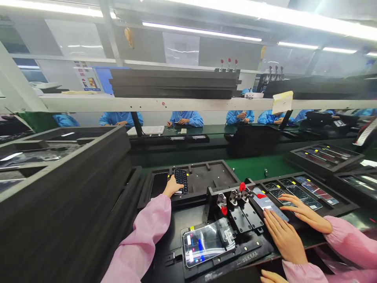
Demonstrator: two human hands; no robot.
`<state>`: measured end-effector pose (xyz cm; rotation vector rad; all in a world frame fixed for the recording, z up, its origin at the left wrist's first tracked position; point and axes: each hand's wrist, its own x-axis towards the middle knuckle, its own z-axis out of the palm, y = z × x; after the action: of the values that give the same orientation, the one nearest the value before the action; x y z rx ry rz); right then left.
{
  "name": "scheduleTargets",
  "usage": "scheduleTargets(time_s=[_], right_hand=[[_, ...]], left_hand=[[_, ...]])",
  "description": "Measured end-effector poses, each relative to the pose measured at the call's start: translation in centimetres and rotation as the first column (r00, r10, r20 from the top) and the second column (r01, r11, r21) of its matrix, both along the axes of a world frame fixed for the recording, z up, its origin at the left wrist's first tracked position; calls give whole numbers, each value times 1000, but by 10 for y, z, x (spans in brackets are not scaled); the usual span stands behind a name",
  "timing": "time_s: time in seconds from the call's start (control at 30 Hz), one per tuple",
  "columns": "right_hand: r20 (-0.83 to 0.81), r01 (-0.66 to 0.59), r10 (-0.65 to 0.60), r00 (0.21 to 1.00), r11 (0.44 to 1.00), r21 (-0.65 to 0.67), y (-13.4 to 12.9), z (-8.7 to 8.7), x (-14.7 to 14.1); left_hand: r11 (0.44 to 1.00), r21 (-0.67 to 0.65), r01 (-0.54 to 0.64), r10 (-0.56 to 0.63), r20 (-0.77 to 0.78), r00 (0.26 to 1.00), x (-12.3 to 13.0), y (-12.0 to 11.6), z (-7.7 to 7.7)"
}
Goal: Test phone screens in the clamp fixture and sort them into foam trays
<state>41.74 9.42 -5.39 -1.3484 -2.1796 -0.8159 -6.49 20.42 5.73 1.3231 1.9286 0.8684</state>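
My left hand (173, 186), in a pink sleeve, closes thumb and fingers on the edge of a dark phone-sized panel (182, 179) printed with rows of pale marks. The panel is in or just above a black foam tray (212, 167); a plain dark panel (159, 184) lies left of it. At the bottom edge, fingers of my right hand (271, 277) show, stretched out and holding nothing visible; the rest is cut off. Between my hands, a glossy phone-sized panel (206, 241) rests on a black fixture (244, 251). Red-tipped toggle clamps (234, 196) stand behind it.
A co-worker's two hands (284, 236) touch a phone-sized panel (269, 204) at right. Beyond lies a foam tray (347, 204) of several panels. Tall stacked black trays (73, 204) stand left. A white shelf beam (191, 104) crosses ahead; people in blue (187, 118) sit behind it.
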Motion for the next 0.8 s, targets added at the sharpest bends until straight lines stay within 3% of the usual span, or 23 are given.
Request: scheduleTargets(time_s=[0.13, 0.43, 0.8], right_hand=[[-28, -23, 20, 999, 992, -123, -13, -16, -8], [-25, -26, 24, 999, 996, -89, -9, -11, -5], [16, -7, 8, 1000, 998, -66, -14, 2, -12]], left_hand=[[998, -58, 30, -36, -117, 993, 1, 4, -1], [991, -89, 97, -113, -190, 975, 14, -6, 6], [998, 1, 70, -69, -141, 988, 25, -22, 16]])
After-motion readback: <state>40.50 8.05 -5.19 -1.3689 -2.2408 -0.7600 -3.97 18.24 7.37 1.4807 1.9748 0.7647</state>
